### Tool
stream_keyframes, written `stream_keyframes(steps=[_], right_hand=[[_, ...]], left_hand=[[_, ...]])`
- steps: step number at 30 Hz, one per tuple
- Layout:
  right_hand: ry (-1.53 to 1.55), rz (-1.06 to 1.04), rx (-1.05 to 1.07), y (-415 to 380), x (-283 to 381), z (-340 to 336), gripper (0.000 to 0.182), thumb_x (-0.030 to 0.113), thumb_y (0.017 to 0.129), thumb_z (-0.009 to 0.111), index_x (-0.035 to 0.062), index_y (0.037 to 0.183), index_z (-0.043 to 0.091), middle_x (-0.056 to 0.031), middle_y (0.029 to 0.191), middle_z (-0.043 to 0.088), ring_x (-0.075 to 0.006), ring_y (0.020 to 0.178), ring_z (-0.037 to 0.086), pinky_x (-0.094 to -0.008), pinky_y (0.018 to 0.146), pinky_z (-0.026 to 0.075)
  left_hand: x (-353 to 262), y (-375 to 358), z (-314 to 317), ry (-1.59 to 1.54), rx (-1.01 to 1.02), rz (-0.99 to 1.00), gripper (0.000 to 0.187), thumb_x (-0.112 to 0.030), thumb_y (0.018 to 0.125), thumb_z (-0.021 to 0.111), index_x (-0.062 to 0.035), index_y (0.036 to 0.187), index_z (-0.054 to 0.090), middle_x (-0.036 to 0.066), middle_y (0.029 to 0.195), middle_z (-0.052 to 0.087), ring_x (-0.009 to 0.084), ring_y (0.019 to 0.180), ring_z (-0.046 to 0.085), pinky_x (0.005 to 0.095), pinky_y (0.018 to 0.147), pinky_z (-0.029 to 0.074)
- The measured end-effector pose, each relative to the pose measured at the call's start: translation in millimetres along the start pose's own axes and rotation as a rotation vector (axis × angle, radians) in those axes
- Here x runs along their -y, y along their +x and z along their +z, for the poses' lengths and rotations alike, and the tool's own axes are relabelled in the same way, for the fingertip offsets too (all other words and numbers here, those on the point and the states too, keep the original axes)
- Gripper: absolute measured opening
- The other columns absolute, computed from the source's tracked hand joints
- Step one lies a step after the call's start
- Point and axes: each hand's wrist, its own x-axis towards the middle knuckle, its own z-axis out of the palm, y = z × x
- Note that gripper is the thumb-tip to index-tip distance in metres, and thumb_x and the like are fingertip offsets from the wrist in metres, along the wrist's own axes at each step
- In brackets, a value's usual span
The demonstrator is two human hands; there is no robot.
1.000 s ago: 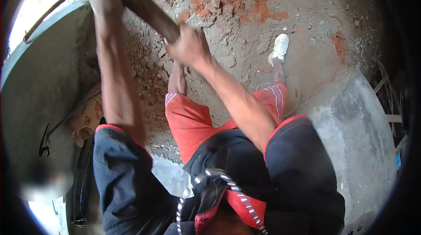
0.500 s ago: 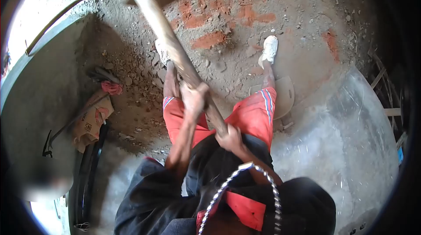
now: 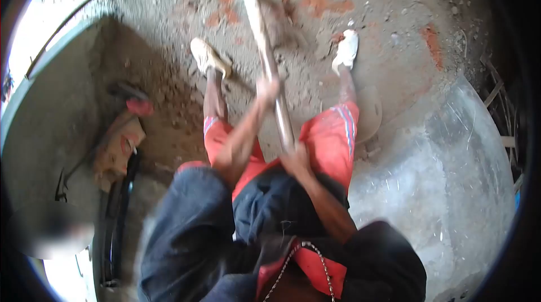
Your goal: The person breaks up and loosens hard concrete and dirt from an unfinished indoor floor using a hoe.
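A hoe with a long wooden handle slants up from my lap, between my legs, to the dirt ahead. My left hand is wrapped around the middle of the handle. Lower down, close to my shorts, my right hand grips near the handle's end. The hoe's blade is smeared by motion and blends with the soil, low by the broken ground between my feet; whether it touches cannot be made out.
Loose soil with red brick patches lies ahead. My shoes stand either side of the hoe. On the left are a curved concrete wall, a torn cardboard piece and dark bars. Smooth concrete is at right.
The hoe has swung down from its raised position at the upper left, its head moving right and toward the ground. Both hands keep their hold; my left hand has moved slightly up and right.
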Motion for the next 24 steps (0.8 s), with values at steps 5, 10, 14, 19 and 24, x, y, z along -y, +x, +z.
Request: stream_keyframes(steps=[5,10,14,19,24], right_hand=[[0.340,0.177,-0.193,-62,13,-24,0.022,0.018,0.065,0.067,0.0028,0.076,0.057,-0.0210,0.066,0.056,-0.0396,0.062,0.058,-0.0508,0.056,0.046],[0.489,-0.093,-0.447,126,65,-133,0.022,0.016,0.063,0.067,-0.0022,0.073,0.058,-0.0212,0.059,0.057,-0.0359,0.058,0.061,-0.0402,0.050,0.047],[0.566,-0.044,-0.300,182,66,-129,0.031,0.021,0.065,0.068,-0.0061,0.069,0.055,-0.0190,0.054,0.056,-0.0316,0.051,0.058,-0.0372,0.051,0.048],[0.515,0.262,-0.170,16,-23,3,0.027,0.021,0.067,0.064,-0.0039,0.077,0.058,-0.0262,0.073,0.059,-0.0389,0.068,0.061,-0.0467,0.062,0.048],[0.405,0.337,-0.109,-102,-33,-29,0.020,0.017,0.065,0.065,-0.0009,0.070,0.057,-0.0239,0.068,0.059,-0.0403,0.069,0.060,-0.0472,0.062,0.048]], left_hand=[[-62,-128,-27,-0.490,0.001,0.031,0.013,-0.009,0.069,0.060,-0.0017,0.079,0.055,0.006,0.062,0.057,0.0137,0.050,0.054,0.0289,0.046,0.045],[-255,-78,-127,-0.208,-0.179,0.802,0.022,-0.020,0.074,0.055,0.0002,0.067,0.061,0.011,0.059,0.059,0.0167,0.051,0.058,0.0278,0.045,0.046],[-285,-4,-130,0.259,-0.269,0.829,0.025,-0.024,0.080,0.052,0.0003,0.076,0.057,0.010,0.063,0.058,0.0184,0.052,0.056,0.0298,0.045,0.045],[-41,9,23,0.278,-0.025,0.108,0.027,-0.030,0.080,0.050,-0.0070,0.076,0.063,0.011,0.069,0.062,0.0222,0.067,0.062,0.0351,0.061,0.049],[-27,-125,56,-0.380,0.026,-0.057,0.008,-0.009,0.070,0.055,-0.0026,0.067,0.054,0.005,0.057,0.053,0.0142,0.048,0.053,0.0289,0.044,0.045]])
